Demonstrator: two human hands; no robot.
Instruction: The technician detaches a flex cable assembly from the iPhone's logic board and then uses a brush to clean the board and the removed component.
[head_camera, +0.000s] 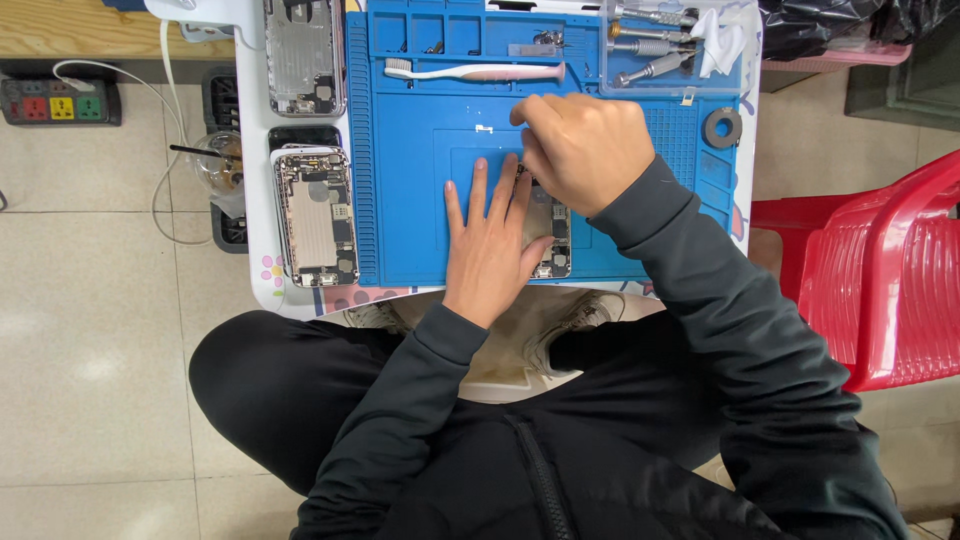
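A white tabletop (256, 120) carries a large blue rubber repair mat (420, 160) with moulded trays along its far edge. Beside the mat on the left lie two opened silver phone housings (316, 215), one farther, one nearer. On the mat's near middle lies a third opened phone body (554, 245), mostly covered by the hands. The left hand (490, 245) lies flat on it, fingers spread and released, pinning it down. The right hand (580, 145) hovers just above its far end, fingers clenched together; whether they pinch a tool cannot be told. A pink-and-white toothbrush (475, 71) lies across the mat's far part, and a small black ring (722, 127) sits at its right edge.
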